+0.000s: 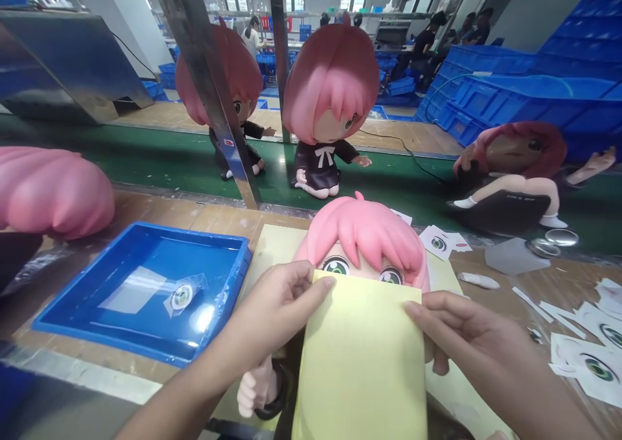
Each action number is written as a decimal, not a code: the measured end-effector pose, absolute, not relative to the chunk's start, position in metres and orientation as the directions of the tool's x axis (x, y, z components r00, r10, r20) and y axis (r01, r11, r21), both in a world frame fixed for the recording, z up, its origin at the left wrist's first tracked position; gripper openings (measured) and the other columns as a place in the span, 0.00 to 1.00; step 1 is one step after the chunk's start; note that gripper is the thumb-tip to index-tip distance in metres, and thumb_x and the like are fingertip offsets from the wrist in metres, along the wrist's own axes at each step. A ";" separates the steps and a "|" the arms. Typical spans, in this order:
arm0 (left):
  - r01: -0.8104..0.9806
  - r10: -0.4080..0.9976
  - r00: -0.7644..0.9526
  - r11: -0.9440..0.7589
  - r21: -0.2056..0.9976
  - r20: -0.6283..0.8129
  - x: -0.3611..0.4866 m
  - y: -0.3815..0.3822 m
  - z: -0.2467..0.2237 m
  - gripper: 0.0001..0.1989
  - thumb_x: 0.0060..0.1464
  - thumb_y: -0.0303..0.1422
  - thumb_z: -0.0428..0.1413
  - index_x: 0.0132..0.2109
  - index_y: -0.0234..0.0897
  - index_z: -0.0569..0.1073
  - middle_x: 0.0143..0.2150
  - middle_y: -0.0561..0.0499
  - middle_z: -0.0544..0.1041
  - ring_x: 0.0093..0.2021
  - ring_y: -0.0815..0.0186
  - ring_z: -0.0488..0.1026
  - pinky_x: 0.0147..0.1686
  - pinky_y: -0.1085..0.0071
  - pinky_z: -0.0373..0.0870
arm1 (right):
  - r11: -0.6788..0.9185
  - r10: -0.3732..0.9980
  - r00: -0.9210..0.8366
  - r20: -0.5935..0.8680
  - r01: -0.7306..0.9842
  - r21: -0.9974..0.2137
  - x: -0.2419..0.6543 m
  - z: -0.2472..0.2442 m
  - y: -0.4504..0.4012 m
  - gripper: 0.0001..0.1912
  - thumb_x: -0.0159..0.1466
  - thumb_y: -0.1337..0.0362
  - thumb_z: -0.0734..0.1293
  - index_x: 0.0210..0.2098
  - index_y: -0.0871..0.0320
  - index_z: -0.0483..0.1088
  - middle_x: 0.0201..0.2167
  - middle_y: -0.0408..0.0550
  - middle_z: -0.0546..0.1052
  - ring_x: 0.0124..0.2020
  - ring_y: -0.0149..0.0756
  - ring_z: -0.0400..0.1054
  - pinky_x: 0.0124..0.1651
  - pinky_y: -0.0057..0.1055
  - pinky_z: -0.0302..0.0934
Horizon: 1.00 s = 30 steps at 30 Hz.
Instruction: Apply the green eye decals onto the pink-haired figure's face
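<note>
A yellow sheet (364, 356) is pinched at its top left corner by my left hand (286, 294) and at its top right corner by my right hand (451, 326). Behind it, a pink-haired doll (369, 229) lies face up, its green eyes showing just above the sheet's upper edge. The sheet hides the lower face and much of the body. One doll hand (255, 388) sticks out below my left forearm. Yellow paper (275, 245) lies beneath the doll on the wooden bench.
A blue tray (146, 229) at left holds an eye piece. Eye cutouts (595, 362) and paper strips lie at right. More dolls (330, 103) sit on the green belt (272, 174) behind a metal post (208, 90). Blue crates (525, 96) and people stand beyond.
</note>
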<state>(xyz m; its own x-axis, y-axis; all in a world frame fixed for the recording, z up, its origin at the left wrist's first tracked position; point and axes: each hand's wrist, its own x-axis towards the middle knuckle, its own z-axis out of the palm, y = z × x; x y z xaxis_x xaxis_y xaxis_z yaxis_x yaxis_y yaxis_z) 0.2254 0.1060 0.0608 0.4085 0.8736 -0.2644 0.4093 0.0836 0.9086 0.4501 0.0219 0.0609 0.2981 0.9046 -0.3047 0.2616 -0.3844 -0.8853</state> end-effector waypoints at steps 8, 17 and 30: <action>0.491 0.893 0.367 0.053 0.870 -0.261 0.223 0.107 0.058 0.25 0.63 0.53 0.52 0.29 0.38 0.64 0.27 0.57 0.58 0.29 0.69 0.57 0.27 0.69 0.50 | -0.428 0.878 0.393 -0.274 0.386 -0.817 0.442 0.065 0.024 0.26 0.62 0.39 0.66 0.22 0.54 0.68 0.19 0.39 0.67 0.21 0.28 0.57 0.27 0.21 0.59; 0.510 0.908 0.356 0.008 0.860 -0.220 0.226 0.110 0.055 0.24 0.63 0.51 0.53 0.27 0.39 0.59 0.25 0.58 0.56 0.27 0.70 0.55 0.26 0.69 0.50 | -0.441 0.870 0.400 -0.289 0.369 -0.818 0.442 0.066 0.026 0.28 0.61 0.37 0.65 0.22 0.54 0.65 0.18 0.40 0.65 0.21 0.30 0.58 0.27 0.25 0.59; 0.506 0.916 0.354 -0.018 0.862 -0.189 0.225 0.109 0.055 0.24 0.64 0.50 0.53 0.27 0.39 0.59 0.24 0.59 0.57 0.27 0.70 0.55 0.25 0.70 0.51 | -0.423 0.878 0.402 -0.260 0.397 -0.815 0.443 0.063 0.027 0.28 0.60 0.35 0.65 0.21 0.52 0.65 0.18 0.41 0.65 0.21 0.34 0.59 0.27 0.29 0.61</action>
